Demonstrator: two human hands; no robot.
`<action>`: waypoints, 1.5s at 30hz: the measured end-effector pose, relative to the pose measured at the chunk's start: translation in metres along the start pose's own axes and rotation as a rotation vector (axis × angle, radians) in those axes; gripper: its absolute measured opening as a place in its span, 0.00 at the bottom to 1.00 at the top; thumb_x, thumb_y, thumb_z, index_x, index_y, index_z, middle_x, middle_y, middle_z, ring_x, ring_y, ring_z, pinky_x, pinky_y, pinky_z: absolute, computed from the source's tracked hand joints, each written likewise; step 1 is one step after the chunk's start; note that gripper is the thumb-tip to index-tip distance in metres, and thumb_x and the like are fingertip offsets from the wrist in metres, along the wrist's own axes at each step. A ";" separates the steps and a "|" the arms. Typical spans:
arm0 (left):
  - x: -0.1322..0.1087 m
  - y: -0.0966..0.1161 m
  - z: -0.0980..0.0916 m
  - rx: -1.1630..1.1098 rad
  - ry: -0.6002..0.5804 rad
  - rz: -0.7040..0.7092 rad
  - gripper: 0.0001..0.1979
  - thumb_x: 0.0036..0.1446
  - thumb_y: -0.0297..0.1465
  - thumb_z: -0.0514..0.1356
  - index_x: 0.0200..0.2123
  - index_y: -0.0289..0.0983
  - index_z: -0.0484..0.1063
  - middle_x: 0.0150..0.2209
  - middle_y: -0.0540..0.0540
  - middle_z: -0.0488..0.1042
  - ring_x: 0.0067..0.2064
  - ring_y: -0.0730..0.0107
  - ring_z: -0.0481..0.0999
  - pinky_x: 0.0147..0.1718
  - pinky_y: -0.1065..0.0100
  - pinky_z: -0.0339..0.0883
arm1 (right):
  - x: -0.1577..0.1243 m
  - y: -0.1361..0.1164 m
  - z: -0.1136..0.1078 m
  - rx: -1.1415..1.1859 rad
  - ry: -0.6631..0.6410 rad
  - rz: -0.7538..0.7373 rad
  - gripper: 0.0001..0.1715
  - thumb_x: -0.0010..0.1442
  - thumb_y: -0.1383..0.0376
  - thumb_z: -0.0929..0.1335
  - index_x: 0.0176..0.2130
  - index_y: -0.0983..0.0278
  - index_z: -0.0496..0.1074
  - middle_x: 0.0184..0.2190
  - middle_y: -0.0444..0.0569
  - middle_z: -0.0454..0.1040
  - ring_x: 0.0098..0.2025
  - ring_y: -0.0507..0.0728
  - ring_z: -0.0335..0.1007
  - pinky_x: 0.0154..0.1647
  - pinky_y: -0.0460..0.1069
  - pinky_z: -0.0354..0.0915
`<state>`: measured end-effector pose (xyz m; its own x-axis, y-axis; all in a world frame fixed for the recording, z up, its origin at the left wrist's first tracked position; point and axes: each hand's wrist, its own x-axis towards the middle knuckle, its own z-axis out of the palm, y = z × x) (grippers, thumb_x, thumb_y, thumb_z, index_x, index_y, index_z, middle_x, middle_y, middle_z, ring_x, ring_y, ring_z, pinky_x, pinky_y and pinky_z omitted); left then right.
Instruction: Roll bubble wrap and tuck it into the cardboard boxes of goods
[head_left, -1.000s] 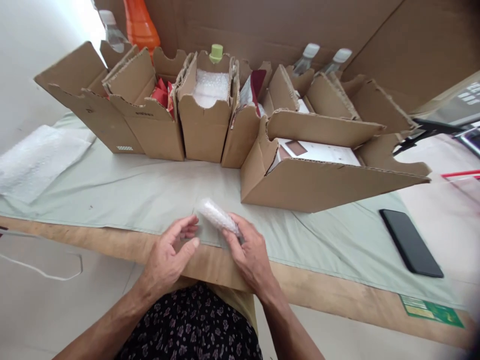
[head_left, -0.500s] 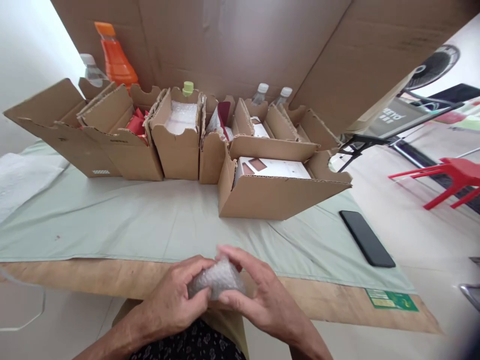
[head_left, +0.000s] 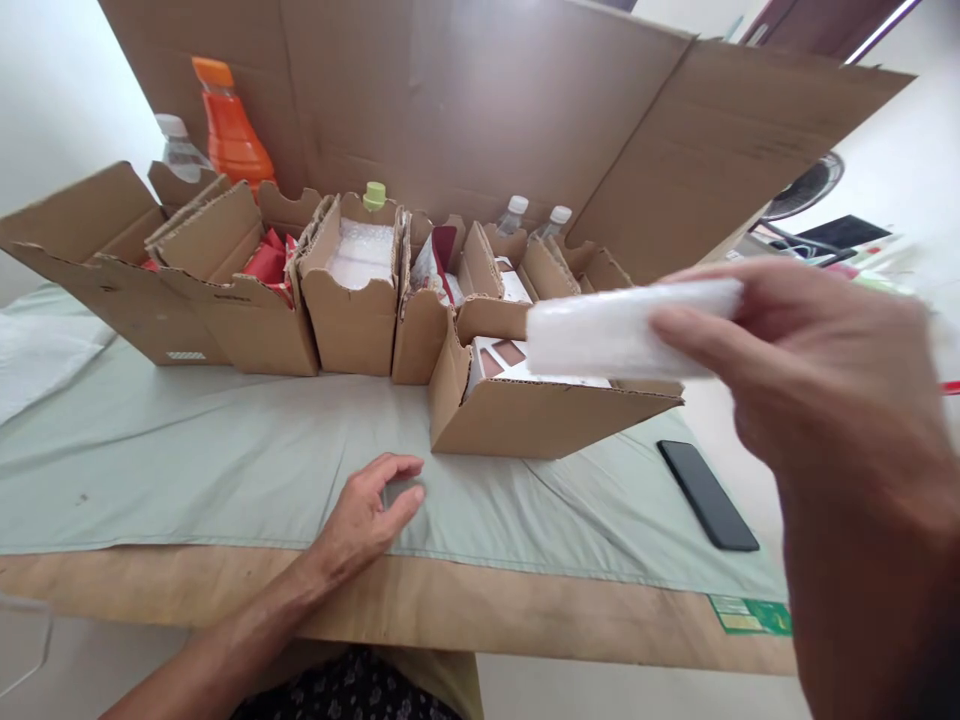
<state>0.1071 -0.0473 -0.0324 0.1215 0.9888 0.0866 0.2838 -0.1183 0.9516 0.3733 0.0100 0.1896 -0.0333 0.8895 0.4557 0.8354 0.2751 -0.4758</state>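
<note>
My right hand [head_left: 817,370] is raised at the right, gripping a flat white bubble-wrapped packet [head_left: 592,335] between thumb and fingers. The packet is blurred by motion, and what is inside cannot be made out. It hides part of an open cardboard box [head_left: 547,418], which holds white boxes with brown windows [head_left: 487,362]. Resting on the pale green cloth [head_left: 247,450], my left hand [head_left: 375,500] holds nothing, its thumb and fingers apart.
Several open cardboard boxes [head_left: 352,325] stand in a row, with red packets [head_left: 266,258] and bubble wrap [head_left: 364,250] inside. Bottles, one orange [head_left: 232,130], stand behind them before a tall cardboard panel [head_left: 450,110]. A black phone [head_left: 709,495] lies at the right.
Both hands were together around the bubble-wrapped packet near the table's front edge. My right hand has carried it up and right; my left has let go and moved onto the cloth.
</note>
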 end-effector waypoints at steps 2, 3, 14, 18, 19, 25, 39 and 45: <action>-0.004 -0.004 0.004 0.069 -0.008 0.085 0.12 0.62 0.33 0.60 0.45 0.37 0.79 0.44 0.41 0.83 0.45 0.59 0.82 0.32 0.66 0.75 | 0.031 -0.016 0.020 -0.035 -0.088 -0.008 0.04 0.62 0.62 0.73 0.37 0.60 0.79 0.31 0.46 0.76 0.33 0.56 0.71 0.32 0.52 0.62; -0.006 -0.006 0.005 0.095 -0.006 0.123 0.12 0.62 0.32 0.59 0.45 0.37 0.79 0.43 0.41 0.83 0.45 0.60 0.82 0.32 0.66 0.75 | 0.043 -0.023 0.032 -0.069 -0.152 -0.015 0.04 0.61 0.64 0.73 0.33 0.61 0.78 0.27 0.44 0.73 0.29 0.53 0.67 0.30 0.50 0.59; -0.009 -0.015 0.008 0.271 0.024 0.296 0.12 0.63 0.27 0.57 0.46 0.39 0.78 0.43 0.42 0.84 0.44 0.58 0.82 0.45 0.56 0.75 | 0.064 -0.039 0.108 -0.187 -0.548 0.096 0.11 0.60 0.67 0.71 0.26 0.64 0.72 0.19 0.41 0.67 0.23 0.52 0.66 0.26 0.48 0.57; -0.009 -0.016 0.010 0.308 0.011 0.346 0.11 0.63 0.26 0.57 0.46 0.37 0.77 0.42 0.43 0.84 0.43 0.58 0.83 0.44 0.55 0.73 | 0.064 -0.035 0.104 0.114 -0.598 0.265 0.08 0.59 0.71 0.72 0.28 0.63 0.73 0.24 0.46 0.76 0.24 0.54 0.73 0.24 0.48 0.66; -0.009 -0.016 0.011 0.314 0.014 0.354 0.11 0.63 0.26 0.57 0.46 0.37 0.77 0.42 0.43 0.84 0.43 0.58 0.83 0.44 0.55 0.73 | 0.063 -0.035 0.105 0.164 -0.585 0.289 0.09 0.59 0.72 0.71 0.28 0.63 0.72 0.25 0.47 0.77 0.25 0.54 0.74 0.25 0.48 0.68; -0.009 -0.018 0.012 0.349 0.016 0.389 0.11 0.64 0.26 0.56 0.45 0.37 0.76 0.41 0.43 0.84 0.42 0.57 0.82 0.44 0.54 0.72 | 0.065 -0.044 0.112 -0.270 -0.609 0.054 0.06 0.60 0.69 0.71 0.30 0.63 0.75 0.26 0.46 0.76 0.29 0.56 0.76 0.30 0.49 0.67; -0.010 -0.021 0.014 0.345 0.020 0.364 0.12 0.64 0.26 0.56 0.45 0.39 0.77 0.40 0.43 0.84 0.42 0.58 0.82 0.45 0.54 0.72 | 0.060 -0.056 0.122 -0.709 -0.654 -0.227 0.13 0.59 0.70 0.70 0.44 0.64 0.81 0.41 0.57 0.83 0.43 0.64 0.78 0.38 0.52 0.66; -0.009 -0.022 0.014 0.334 0.018 0.346 0.12 0.64 0.27 0.56 0.45 0.39 0.78 0.40 0.43 0.84 0.42 0.58 0.82 0.46 0.54 0.72 | 0.062 -0.051 0.130 -0.629 -0.605 -0.219 0.10 0.60 0.69 0.69 0.40 0.66 0.81 0.38 0.61 0.82 0.42 0.66 0.78 0.38 0.54 0.68</action>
<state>0.1131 -0.0553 -0.0583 0.2471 0.8874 0.3893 0.5203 -0.4604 0.7192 0.2574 0.0983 0.1441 -0.3619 0.9296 -0.0706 0.9164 0.3686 0.1562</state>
